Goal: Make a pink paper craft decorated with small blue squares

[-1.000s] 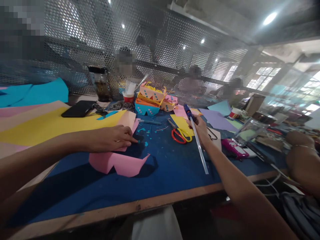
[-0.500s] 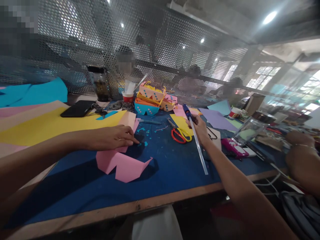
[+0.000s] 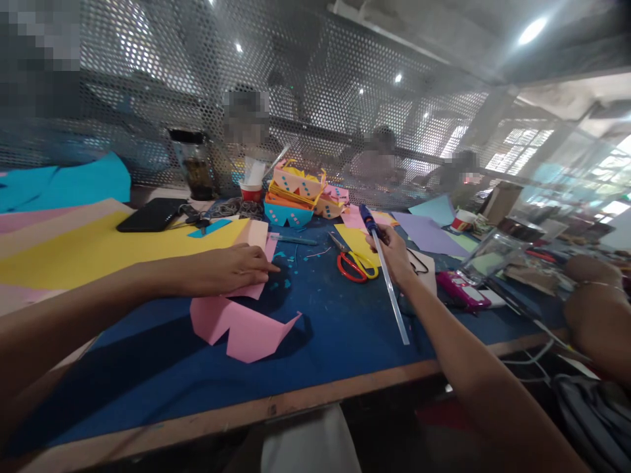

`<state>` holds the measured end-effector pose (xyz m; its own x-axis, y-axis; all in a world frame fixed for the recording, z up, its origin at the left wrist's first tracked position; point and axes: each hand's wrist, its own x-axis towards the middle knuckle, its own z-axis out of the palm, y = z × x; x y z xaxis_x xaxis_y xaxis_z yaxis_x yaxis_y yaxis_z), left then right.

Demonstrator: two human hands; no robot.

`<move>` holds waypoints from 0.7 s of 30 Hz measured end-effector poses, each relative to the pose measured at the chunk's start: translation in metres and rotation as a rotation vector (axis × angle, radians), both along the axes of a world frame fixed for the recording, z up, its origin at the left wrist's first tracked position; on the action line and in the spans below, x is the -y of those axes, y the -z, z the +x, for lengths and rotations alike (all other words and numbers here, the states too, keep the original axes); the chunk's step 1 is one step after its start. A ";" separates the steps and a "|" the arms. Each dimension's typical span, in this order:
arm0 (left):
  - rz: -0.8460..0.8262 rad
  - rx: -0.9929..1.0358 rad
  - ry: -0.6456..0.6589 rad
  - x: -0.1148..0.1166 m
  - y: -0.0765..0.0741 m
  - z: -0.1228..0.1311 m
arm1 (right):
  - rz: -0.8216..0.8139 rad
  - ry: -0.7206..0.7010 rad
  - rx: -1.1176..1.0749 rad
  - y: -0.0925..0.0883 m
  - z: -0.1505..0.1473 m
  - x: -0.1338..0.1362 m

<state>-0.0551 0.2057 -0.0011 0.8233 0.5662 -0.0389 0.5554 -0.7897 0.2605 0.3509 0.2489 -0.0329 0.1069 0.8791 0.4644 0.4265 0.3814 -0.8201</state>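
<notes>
My left hand lies palm down over the edge of the stacked paper, its fingers stretched toward small blue paper scraps. Just below it rests a folded pink paper cutout with a V-shaped notch, curled up at one end. My right hand is wrapped round a blue glue gun. A long clear glue stick sticks out of the gun's back toward me. Red-and-yellow-handled scissors lie left of that hand, their blades pointing away. Part of the glue gun is hidden by my fingers.
Decorated paper cutouts are piled at the back beside a red-and-white cup. A black phone lies on yellow paper. At right are a glass jar, a magenta case and another person's arm.
My left hand has shifted slightly at the scraps, and its index finger now reaches a little further right. The glue gun stays in my right hand, almost unmoved.
</notes>
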 end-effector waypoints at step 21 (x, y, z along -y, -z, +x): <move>0.292 -0.123 -0.025 -0.033 0.017 0.029 | 0.004 -0.022 -0.024 -0.001 0.001 0.001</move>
